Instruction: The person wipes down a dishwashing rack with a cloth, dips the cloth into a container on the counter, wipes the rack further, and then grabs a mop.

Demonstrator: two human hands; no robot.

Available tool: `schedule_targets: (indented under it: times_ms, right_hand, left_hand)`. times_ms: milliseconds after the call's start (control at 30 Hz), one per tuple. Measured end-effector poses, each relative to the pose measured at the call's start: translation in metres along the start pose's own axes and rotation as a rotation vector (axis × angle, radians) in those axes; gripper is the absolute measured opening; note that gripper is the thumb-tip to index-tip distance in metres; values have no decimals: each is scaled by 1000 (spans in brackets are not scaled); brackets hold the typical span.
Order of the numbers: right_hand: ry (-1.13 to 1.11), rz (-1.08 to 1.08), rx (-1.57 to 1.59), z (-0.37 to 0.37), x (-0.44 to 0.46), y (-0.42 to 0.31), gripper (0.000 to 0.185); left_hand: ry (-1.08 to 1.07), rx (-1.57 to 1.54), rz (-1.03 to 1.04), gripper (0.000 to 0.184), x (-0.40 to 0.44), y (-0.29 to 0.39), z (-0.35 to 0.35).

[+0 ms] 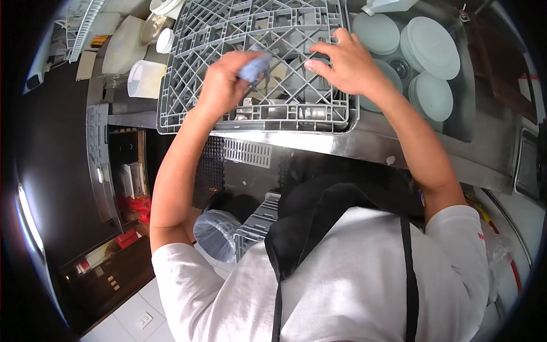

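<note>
A large grey plastic dishwasher rack (285, 111) with a diamond lattice lies over the steel counter in front of me. My left hand (225, 77) is closed around a bunched blue cloth (254, 67), held over the lattice. Motion blurs the cloth a little. My right hand (347, 62) rests at the right part of the rack, fingers apart and bent, with the fingertips at the lattice bars. It holds no loose item that I can see.
Right of the rack, a steel sink (464, 108) holds stacked white plates (433, 48) in water. A white bottle (393, 5) lies at its far edge. White tubs (147, 80) stand left. Below the counter are a plastic-lined bin (216, 233) and a grey crate (259, 222).
</note>
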State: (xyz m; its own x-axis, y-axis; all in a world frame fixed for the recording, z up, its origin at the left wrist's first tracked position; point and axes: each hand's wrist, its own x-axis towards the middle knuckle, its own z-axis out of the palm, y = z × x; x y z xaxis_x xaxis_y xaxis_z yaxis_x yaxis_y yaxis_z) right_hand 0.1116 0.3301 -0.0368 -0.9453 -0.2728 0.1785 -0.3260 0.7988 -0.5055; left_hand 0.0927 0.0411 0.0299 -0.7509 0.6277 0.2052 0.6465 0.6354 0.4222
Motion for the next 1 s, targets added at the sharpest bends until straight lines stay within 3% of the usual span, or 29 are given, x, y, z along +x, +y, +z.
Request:
schedule_targets:
  times_ms: [33, 67, 167, 200, 300, 333, 467, 567, 600, 700, 767, 800, 833, 1000]
  right_hand:
    - [2, -2, -1, 1, 1, 0, 47]
    - [8, -2, -5, 1, 2, 0, 47]
    - [23, -5, -22, 2, 3, 1, 47]
    - [26, -9, -25, 2, 3, 2, 47]
    - [28, -13, -25, 4, 1, 1, 47]
    - [30, -13, -24, 4, 0, 1, 47]
    - [-36, 33, 3, -7, 2, -3, 45]
    - [-61, 48, 27, -7, 3, -2, 42]
    - [-47, 52, 29, -6, 2, -3, 42]
    - [-15, 60, 22, -4, -1, -4, 41]
    - [-11, 64, 14, -3, -1, -6, 41]
    - [-18, 60, 2, 0, -1, -4, 41]
    - [-28, 54, -10, 2, -1, 0, 41]
    - [6, 29, 8, 6, -2, 2, 40]
  left_hand:
    - [-77, 143, 185, 51, 3, 7, -4]
    - [-274, -1, 110, 59, 4, 21, -4]
    - [-441, 16, 137, 60, 18, 9, -12]
    - [-402, 59, 259, 55, 23, 7, -9]
    - [-393, 232, 329, 46, 34, 6, 5]
    - [-285, 202, 422, 43, 34, -2, 16]
    - [-228, 118, 271, 43, 24, -12, 24]
    - [42, -262, 101, 35, 16, -23, 28]
    - [90, -470, -136, 28, 17, -21, 24]
    - [119, -523, -321, 34, 25, -3, 15]
    - [-40, -553, -183, 37, 23, 3, 25]
    - [-196, -290, 69, 43, 28, 4, 22]
    - [-282, -94, 165, 45, 32, 14, 22]
    - [-246, 64, 263, 46, 39, 25, 40]
